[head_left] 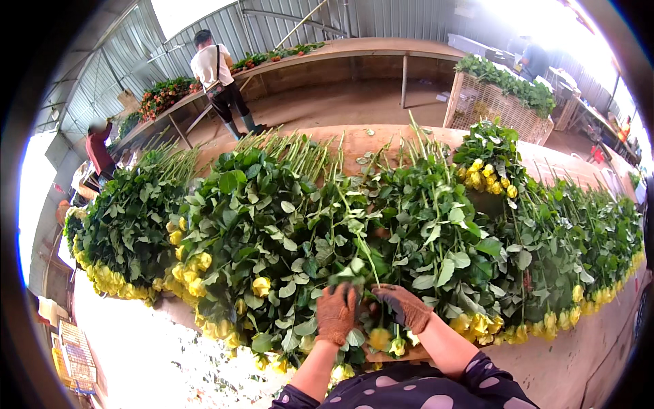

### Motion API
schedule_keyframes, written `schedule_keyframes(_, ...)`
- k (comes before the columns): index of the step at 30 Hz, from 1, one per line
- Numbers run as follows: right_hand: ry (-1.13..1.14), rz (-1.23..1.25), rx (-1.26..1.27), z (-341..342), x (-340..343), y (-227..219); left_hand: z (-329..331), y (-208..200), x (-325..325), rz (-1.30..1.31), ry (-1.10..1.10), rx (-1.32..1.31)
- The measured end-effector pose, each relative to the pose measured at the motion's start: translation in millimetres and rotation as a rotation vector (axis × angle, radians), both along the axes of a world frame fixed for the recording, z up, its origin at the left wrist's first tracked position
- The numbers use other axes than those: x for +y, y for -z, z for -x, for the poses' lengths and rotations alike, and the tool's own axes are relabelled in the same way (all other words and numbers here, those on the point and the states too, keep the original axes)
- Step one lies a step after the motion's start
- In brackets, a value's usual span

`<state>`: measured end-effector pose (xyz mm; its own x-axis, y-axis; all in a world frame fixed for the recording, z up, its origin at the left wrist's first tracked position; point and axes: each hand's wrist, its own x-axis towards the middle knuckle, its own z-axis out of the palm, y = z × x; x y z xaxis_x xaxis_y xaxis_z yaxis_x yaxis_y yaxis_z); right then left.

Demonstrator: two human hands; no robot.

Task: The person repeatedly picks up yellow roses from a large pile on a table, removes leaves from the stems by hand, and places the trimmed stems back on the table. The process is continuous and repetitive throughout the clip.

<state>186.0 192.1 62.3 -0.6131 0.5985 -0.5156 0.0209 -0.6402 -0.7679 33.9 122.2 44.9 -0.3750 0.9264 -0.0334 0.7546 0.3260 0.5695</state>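
Both my hands wear brown work gloves over a table heaped with yellow roses. My right hand [403, 305] is closed around a rose stem [368, 253], which slants up and away from me across the pile. A blurred yellow rose head [379, 339] hangs just below that hand. Close beside it, my left hand [336, 313] has its fingers bent forward and down among the leaves. Blurred green leaves [345, 274] are at its fingertips, and what it grips is hidden. Leafy rose bunches [252, 218] lie on either side, blooms toward me and cut stems toward the far edge.
The long table [381, 140] spans the view. A wicker crate [494, 109] of greenery stands beyond it at right. A back bench [354, 48] bears orange flowers [163, 99]. One person [216, 68] stands there; another in red [99, 151] is far left. Leaf scraps [204, 368] litter the floor.
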Motion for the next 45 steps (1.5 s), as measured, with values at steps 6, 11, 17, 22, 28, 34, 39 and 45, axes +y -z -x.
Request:
schedule_keyframes(6, 0.146, -0.058, 0.137, -46.3, -46.8, -166.0, 50.9, 113.3, -39.6, 0.402, -0.115, 0.568)
schedule_keyframes(11, 0.509, -0.438, -0.051, -151.3, -43.8, -141.6, 77.8, 109.3, -28.3, -0.002, -0.15, -0.265)
schedule_keyframes(17, 0.851, -0.511, -0.078, -261.5, -21.0, -103.2, 84.1, -7.7, -34.6, -0.16, -0.202, -1.559)
schedule_keyframes(22, 0.888, -0.422, -0.263, -365.8, 7.4, -8.5, 72.5, 6.2, -25.0, -0.071, -0.173, -1.348)
schedule_keyframes(28, 0.837, -0.388, -0.516, -389.9, 11.0, 36.6, 65.6, 23.1, -24.9, -0.04, -0.087, -1.179)
schedule_keyframes(34, 0.941, -0.555, -0.196, -353.8, 8.6, -11.7, 74.4, 26.1, -26.1, 0.058, -0.177, -1.123)
schedule_keyframes(39, 1.036, -0.694, -0.087, -315.2, 37.2, -43.3, 100.3, 86.7, -32.0, 0.065, 0.152, -0.487)
schedule_keyframes(45, 0.903, -0.781, -0.079, -288.8, 58.8, -72.4, 74.2, 49.2, -31.0, 0.184, -0.49, -1.325)
